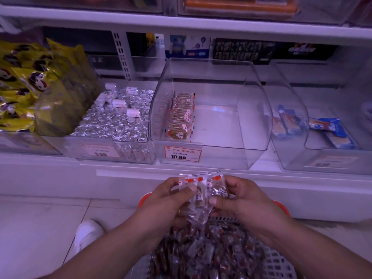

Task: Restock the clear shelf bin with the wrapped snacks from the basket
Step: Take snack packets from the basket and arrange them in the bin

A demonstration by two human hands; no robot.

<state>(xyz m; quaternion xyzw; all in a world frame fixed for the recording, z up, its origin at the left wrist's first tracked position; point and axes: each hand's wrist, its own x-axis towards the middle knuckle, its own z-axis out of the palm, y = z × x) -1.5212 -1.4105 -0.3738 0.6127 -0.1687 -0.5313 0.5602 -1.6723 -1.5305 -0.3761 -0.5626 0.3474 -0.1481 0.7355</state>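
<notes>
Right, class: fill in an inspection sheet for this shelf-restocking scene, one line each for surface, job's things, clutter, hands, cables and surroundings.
Surface: white shelf carrying a row of clear bins; tiled floor below.
Job's things: clear shelf bin holds one row of wrapped snacks along its left wall, the rest bare; basket below is heaped with more; a bunch of snacks is held above it.
Clutter: nothing seen.
Hands: left hand and right hand both grip the bunch.
Cables: nothing seen.
Surroundings: silver-foil sweets in the bin to the left, yellow bags further left, blue packets to the right, price label reading 10.80, white shoe.
</notes>
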